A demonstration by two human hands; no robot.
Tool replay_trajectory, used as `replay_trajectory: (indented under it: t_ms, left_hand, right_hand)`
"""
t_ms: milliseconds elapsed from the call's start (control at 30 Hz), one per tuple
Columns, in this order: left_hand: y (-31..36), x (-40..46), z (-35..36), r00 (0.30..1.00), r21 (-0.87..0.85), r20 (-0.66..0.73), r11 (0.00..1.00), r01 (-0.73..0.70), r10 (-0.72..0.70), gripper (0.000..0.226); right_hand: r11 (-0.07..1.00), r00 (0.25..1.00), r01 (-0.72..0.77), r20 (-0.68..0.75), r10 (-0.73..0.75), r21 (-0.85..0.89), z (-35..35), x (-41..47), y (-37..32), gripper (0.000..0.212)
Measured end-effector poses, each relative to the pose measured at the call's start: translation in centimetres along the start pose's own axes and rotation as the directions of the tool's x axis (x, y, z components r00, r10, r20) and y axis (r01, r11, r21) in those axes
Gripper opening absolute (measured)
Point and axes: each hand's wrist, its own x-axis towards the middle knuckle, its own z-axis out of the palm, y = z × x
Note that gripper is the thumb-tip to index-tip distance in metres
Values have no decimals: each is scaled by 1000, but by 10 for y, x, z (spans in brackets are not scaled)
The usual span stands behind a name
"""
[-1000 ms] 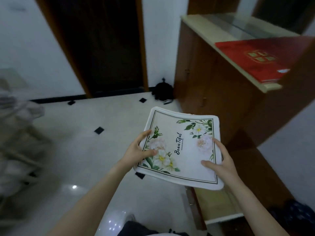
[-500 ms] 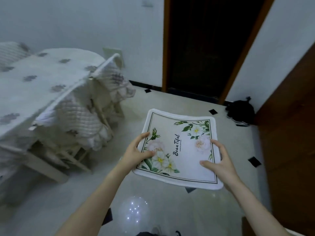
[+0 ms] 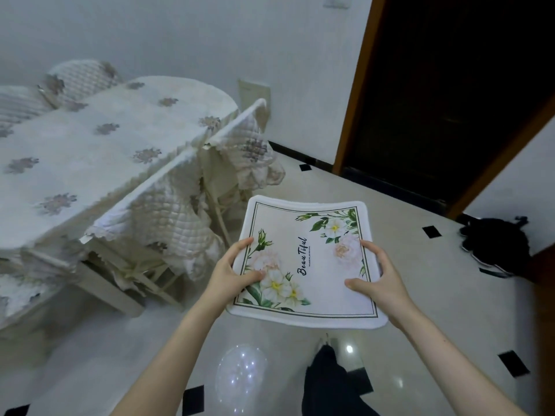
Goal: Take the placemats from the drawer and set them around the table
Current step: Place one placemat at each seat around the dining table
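Head view
Left hand: your left hand (image 3: pixel 232 273) grips the left edge of the placemat stack (image 3: pixel 306 265), thumb lying on top over the printed flowers, fingers curled beneath.
Right hand: your right hand (image 3: pixel 377 279) grips the right edge the same way, thumb on the top face, fingers wrapped under the rim.
Placemat stack: held nearly flat in the air above the floor (image 3: pixel 405 295), between your two hands, right of the counter and apart from it. The top mat is white with a thin dark border, green leaves, pale flowers and the word "BeauTiful". You can see layered edges at the near rim, but how many mats there are you cannot tell.
Counter: the counter (image 3: pixel 99 151) stands at the left, covered by a white cloth with grey flower motifs.
Chairs: a chair with a quilted cover (image 3: pixel 168 217) is tucked at its near right side, just left of the mats; another chair (image 3: pixel 79 78) is at the far side.
Doorway: a dark doorway (image 3: pixel 450 94) in a brown frame is far right.
Floor: glossy pale tiles with small black squares; a dark bag (image 3: pixel 495 244) lies at the right.
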Motion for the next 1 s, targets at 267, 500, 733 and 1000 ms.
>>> replay_trajectory:
  t_ms: [267, 500, 733, 1000]
  left_hand:
    - [50, 138, 36, 994, 56, -104, 998, -39, 45, 65]
    - [75, 240, 53, 989, 17, -144, 1000, -14, 17, 64]
    - [74, 350, 44, 990, 35, -141, 999, 12, -7, 66]
    - [117, 516, 17, 992, 2, -110, 998, -68, 68, 66]
  right_hand:
    - [999, 995, 33, 93, -34, 8, -41, 175, -30, 81]
    - [1000, 990, 31, 136, -31, 1, -60, 293, -54, 82]
    - [999, 985, -27, 172, 19, 42, -44, 404, -57, 80]
    - [998, 994, -11, 106, 5, 60, -22, 556, -102, 80]
